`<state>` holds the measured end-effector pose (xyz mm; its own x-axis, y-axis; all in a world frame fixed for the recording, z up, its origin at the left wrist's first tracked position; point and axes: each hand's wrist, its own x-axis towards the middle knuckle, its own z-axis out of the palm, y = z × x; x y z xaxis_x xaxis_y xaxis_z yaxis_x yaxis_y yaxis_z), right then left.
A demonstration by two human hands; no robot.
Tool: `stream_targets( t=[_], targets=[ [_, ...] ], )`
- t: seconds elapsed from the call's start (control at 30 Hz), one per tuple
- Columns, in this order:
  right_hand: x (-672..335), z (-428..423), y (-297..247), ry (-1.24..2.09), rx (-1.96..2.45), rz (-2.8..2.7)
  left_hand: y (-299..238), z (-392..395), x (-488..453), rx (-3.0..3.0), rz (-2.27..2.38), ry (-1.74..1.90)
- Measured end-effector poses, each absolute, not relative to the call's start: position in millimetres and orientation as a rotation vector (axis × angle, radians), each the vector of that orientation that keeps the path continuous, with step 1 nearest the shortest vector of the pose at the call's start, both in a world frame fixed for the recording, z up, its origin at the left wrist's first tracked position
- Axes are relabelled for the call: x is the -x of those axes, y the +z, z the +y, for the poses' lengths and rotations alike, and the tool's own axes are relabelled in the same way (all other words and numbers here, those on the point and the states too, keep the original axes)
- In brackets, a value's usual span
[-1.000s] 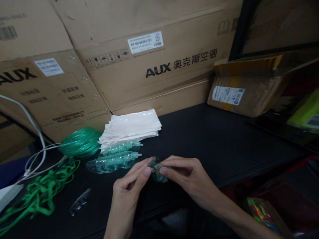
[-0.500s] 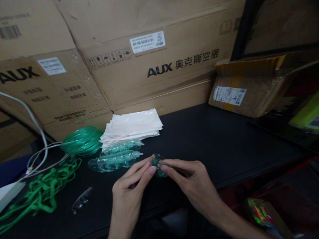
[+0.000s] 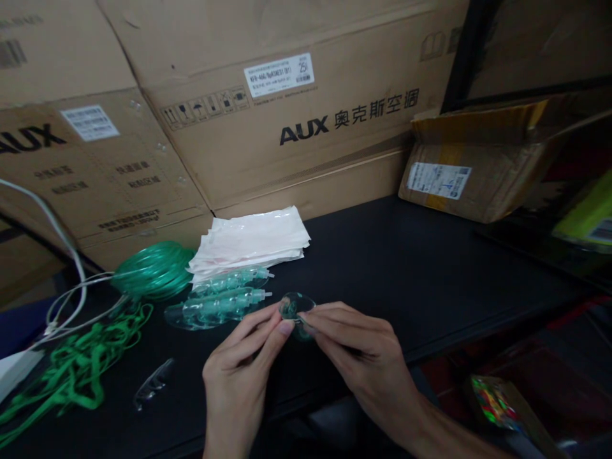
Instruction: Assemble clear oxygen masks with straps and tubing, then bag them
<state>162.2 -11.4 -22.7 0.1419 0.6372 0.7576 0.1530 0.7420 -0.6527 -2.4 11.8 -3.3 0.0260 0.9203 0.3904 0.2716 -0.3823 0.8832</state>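
1. A black table (image 3: 430,268) runs across the scene, backed by large cardboard boxes (image 3: 354,159) printed AUX; a smaller, open carton (image 3: 492,172) stands at the far right of the tabletop.
2. Beyond the table's right side are a yellow-green package (image 3: 581,213) and a box of bright-coloured items (image 3: 495,401), too blurred to identify.
3. On the table's left half, counted: one coil of green tubing (image 3: 153,268), one tangle of green straps (image 3: 79,357), one small clear plastic piece (image 3: 153,382), one stack of white packets (image 3: 253,239) and two rows of nested green plastic pieces (image 3: 220,309). How many packets or nested pieces there are, I cannot tell.
4. One translucent green piece (image 3: 297,306) is between the two hands, just right of the nested rows.
5. The left hand (image 3: 241,366) reaches up from the bottom edge, thumb and fingertips pinching that piece's left side.
6. The right hand (image 3: 373,360) slants in from the lower right, its fingers close together, thumb and fingertips pinching the right side.
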Motion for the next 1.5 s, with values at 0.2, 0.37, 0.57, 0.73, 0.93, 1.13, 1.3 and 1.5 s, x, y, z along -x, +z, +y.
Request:
stream_targets(
  t=[0.2,0.37,0.57,0.73,0.93,1.13,1.3,1.5],
  targets=[
    [-161.1,-9.5,-26.4,0.462,0.727,-1.384,-2.8,7.1,-4.4,-1.689,1.25,1.482],
    [-162.4,-10.5,-23.1,0.526,0.772,-1.387,-3.1,2.4,-5.7,-1.823,1.23,1.536],
    [-167.9,-11.9,-20.4,0.646,0.769,-1.423,-2.1,1.2,-6.2,-1.832,1.241,1.56],
    [-173.1,-10.5,-16.9,0.782,0.751,-1.425,-1.1,2.9,-6.5,-1.744,1.241,1.556],
    [-176.0,-9.1,-15.5,0.903,0.748,-1.389,0.2,5.9,-2.2,-1.75,1.222,1.494],
    [-179.2,-8.6,-13.7,1.068,0.71,-1.349,1.3,8.9,2.3,-1.689,1.19,1.409],
    [-182.8,-8.0,-8.0,1.218,0.702,-1.311,-3.1,13.8,6.6,-1.582,1.089,1.356],
    [-189.5,-5.3,-1.8,1.43,0.616,-1.221,-4.4,16.8,9.9,-1.478,1.043,1.297]
  ],
)
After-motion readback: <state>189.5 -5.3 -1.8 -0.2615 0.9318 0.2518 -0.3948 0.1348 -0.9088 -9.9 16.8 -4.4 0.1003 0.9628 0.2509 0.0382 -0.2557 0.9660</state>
